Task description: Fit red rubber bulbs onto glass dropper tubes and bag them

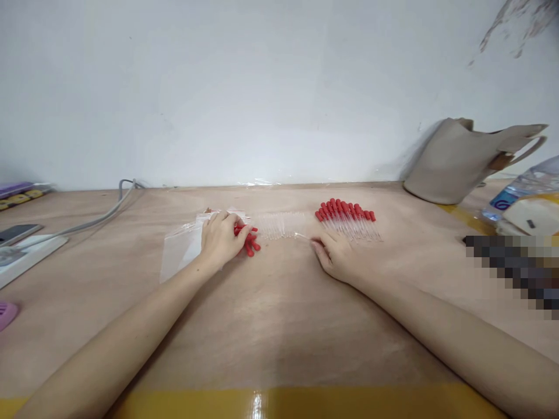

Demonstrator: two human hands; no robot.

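Note:
My left hand (222, 234) is curled over a small pile of red rubber bulbs (250, 251), with thumb and fingers closed around one; the palm hides part of the pile. A row of thin clear tubes (279, 225) lies side by side between my hands. My right hand (335, 254) is closed in a pinch at one end of a thin clear tube (301, 235), whose other end points left toward the row. Just behind my right hand lies a fanned group of droppers (345, 214), clear tubes with red bulbs on their far ends.
Clear plastic bags (174, 256) lie under and left of my left hand. A grey cable (105, 215) runs to a white power strip (39, 256) beside a phone (20, 234). At right stand a beige bag (454, 163) and a plastic bottle (502, 203). Yellow tape (196, 404) lines the near edge.

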